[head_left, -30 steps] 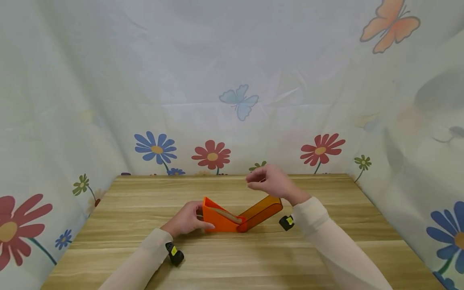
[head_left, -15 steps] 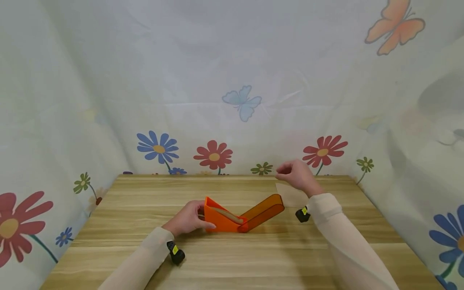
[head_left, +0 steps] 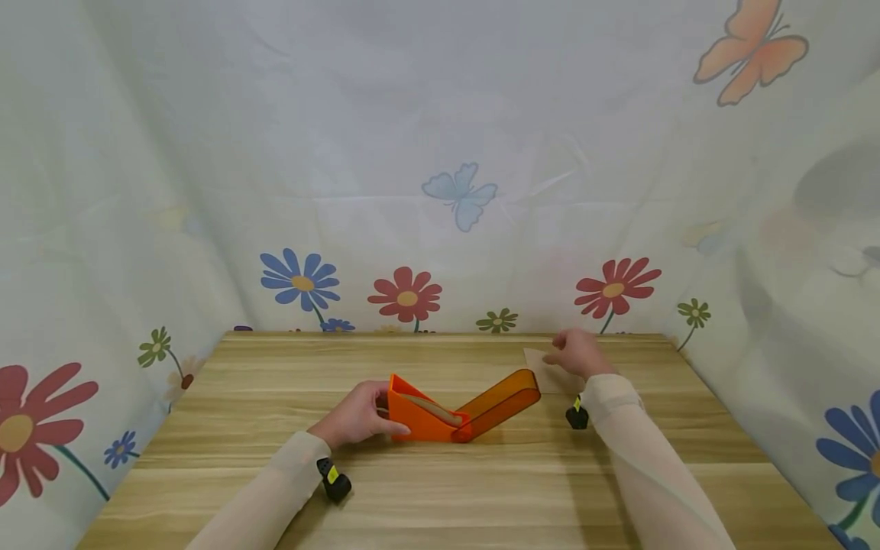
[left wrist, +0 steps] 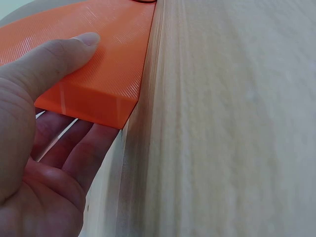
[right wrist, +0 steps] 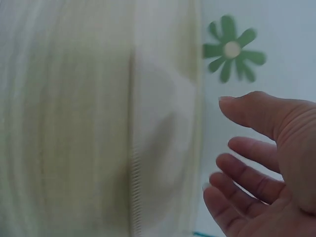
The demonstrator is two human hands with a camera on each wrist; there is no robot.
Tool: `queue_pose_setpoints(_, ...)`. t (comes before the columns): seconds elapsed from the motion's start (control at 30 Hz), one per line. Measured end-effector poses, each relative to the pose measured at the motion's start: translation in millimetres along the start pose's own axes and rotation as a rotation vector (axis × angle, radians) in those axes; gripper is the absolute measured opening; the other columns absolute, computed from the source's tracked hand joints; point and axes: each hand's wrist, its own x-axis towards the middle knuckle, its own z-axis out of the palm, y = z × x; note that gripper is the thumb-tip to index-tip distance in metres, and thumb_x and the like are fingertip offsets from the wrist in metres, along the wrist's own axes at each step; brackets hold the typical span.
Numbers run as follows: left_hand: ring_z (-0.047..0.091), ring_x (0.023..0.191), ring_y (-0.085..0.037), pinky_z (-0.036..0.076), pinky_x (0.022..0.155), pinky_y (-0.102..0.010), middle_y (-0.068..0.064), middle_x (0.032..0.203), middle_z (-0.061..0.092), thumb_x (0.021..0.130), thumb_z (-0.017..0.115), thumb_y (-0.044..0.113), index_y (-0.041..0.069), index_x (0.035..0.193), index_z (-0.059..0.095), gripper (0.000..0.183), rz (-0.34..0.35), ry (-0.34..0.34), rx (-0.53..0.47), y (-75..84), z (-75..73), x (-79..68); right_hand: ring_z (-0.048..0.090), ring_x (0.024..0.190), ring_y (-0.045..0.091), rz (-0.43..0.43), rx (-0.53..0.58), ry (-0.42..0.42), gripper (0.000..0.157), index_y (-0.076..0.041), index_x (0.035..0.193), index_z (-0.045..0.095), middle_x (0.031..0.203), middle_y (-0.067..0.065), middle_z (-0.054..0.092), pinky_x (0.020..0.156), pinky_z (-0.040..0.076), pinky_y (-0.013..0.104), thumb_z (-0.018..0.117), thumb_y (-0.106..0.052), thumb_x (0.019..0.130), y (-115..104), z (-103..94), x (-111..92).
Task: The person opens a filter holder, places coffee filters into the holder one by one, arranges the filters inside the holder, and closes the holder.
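In the head view, an orange plastic box (head_left: 419,418) stands mid-table, its see-through amber lid (head_left: 499,403) swung out to the right. Tan paper (head_left: 429,409) shows inside the box. My left hand (head_left: 357,414) grips the box's left end; the left wrist view has the thumb (left wrist: 64,57) on the near face and fingers behind. At the back right a flat tan paper piece (head_left: 539,369), like a coffee filter, lies on the table. Over it hovers my right hand (head_left: 580,353), fingers loosely bent and holding nothing. A crimped edge runs along the paper (right wrist: 158,148) in the right wrist view.
The wooden table (head_left: 440,496) ends at a white curtain (head_left: 344,153) printed with flowers and butterflies, which hangs behind it and on both sides. A small black camera (head_left: 334,481) sits on the left wrist, another camera (head_left: 577,413) on the right.
My right hand has moved right from above the amber lid, then down to the tan paper piece, which came into sight on the table. The left hand and the box stay put.
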Motion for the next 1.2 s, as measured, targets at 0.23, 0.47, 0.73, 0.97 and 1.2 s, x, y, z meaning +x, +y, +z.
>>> queue_pose_setpoints(0.23, 0.068, 0.096, -0.019, 0.058, 0.087, -0.032, 0.002, 0.111, 0.075, 0.081, 0.089, 0.033, 0.021, 0.121, 0.070, 0.046, 0.010, -0.001, -0.003, -0.2, 0.2, 0.5, 0.056, 0.115, 0.044, 0.164, 0.091, -0.040, 0.066, 0.011, 0.137, 0.052, 0.140, 0.033, 0.054, 0.104, 0.049, 0.059, 0.077, -0.028, 0.092, 20.3, 7.0, 3.5)
queue_pose_setpoints(0.47, 0.069, 0.096, -0.019, 0.058, 0.087, -0.031, 0.003, 0.111, 0.075, 0.081, 0.089, 0.033, 0.021, 0.120, 0.070, 0.045, 0.011, -0.002, 0.000, -0.6, 0.7, 0.8, 0.056, 0.108, 0.040, 0.221, 0.093, -0.047, 0.071, 0.008, 0.138, 0.051, 0.137, 0.031, 0.055, 0.098, 0.053, 0.056, 0.082, -0.030, 0.087, 24.9, 9.2, 5.0)
queue_pose_setpoints(0.73, 0.068, 0.096, -0.018, 0.057, 0.088, -0.031, 0.003, 0.111, 0.075, 0.081, 0.088, 0.032, 0.021, 0.121, 0.070, 0.045, 0.001, 0.008, 0.009, 3.3, 1.0, -0.4, 0.058, 0.100, 0.037, 0.219, 0.029, -0.069, 0.060, 0.008, 0.127, 0.060, 0.124, 0.027, 0.063, 0.086, 0.056, 0.047, 0.084, -0.027, 0.085, 23.0, 4.2, 8.8)
queue_pose_setpoints(0.97, 0.069, 0.099, -0.017, 0.057, 0.091, -0.031, 0.004, 0.112, 0.075, 0.081, 0.088, 0.034, 0.022, 0.121, 0.070, 0.046, 0.003, 0.013, 0.010, 4.8, -0.3, -0.4, 0.056, 0.076, 0.026, 0.174, -0.056, -0.067, 0.034, 0.003, 0.097, 0.073, 0.087, 0.013, 0.067, 0.065, 0.050, 0.033, 0.085, -0.026, 0.084, 20.0, 2.9, 14.8)
queue_pose_setpoints(1.2, 0.068, 0.098, -0.017, 0.057, 0.089, -0.033, 0.004, 0.112, 0.075, 0.081, 0.088, 0.034, 0.022, 0.122, 0.069, 0.047, 0.002, 0.012, 0.026, 5.0, 0.7, -1.9, 0.050, 0.069, 0.023, 0.209, -0.042, -0.079, 0.026, -0.001, 0.082, 0.071, 0.072, 0.005, 0.056, 0.059, 0.043, 0.030, 0.084, -0.023, 0.085, 13.0, 4.0, 8.5)
